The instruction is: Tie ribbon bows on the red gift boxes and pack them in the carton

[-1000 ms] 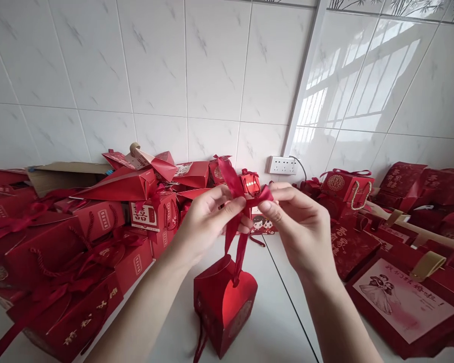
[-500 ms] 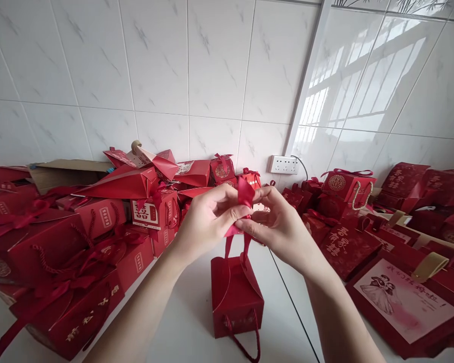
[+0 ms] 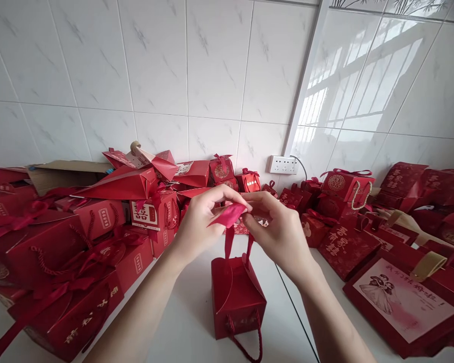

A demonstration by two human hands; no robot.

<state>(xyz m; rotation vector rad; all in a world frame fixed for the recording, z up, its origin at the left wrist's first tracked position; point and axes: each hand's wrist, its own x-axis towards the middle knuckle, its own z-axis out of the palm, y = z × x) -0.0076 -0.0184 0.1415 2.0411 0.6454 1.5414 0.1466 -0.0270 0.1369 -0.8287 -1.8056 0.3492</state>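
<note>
A small red gift box (image 3: 239, 297) stands upright on the white table, a twisted cord handle hanging from its near side. Two strands of red ribbon (image 3: 229, 222) rise from its top into my hands. My left hand (image 3: 204, 214) pinches the ribbon, one loose end lying over its thumb. Close against it, my right hand (image 3: 274, 219) also has its fingertips closed on the ribbon. Where the strands meet is partly hidden by my fingers.
Red gift boxes (image 3: 106, 217) with bows are piled on the left, beside an open cardboard box (image 3: 70, 174). More red boxes (image 3: 350, 247) crowd the right, with a pink-labelled box (image 3: 404, 297) near the front. A socket strip (image 3: 283, 164) is on the tiled wall.
The ribbon piece that stood up between my fingers now lies over to the left across my left thumb. My hands stay above the box, which has hardly moved.
</note>
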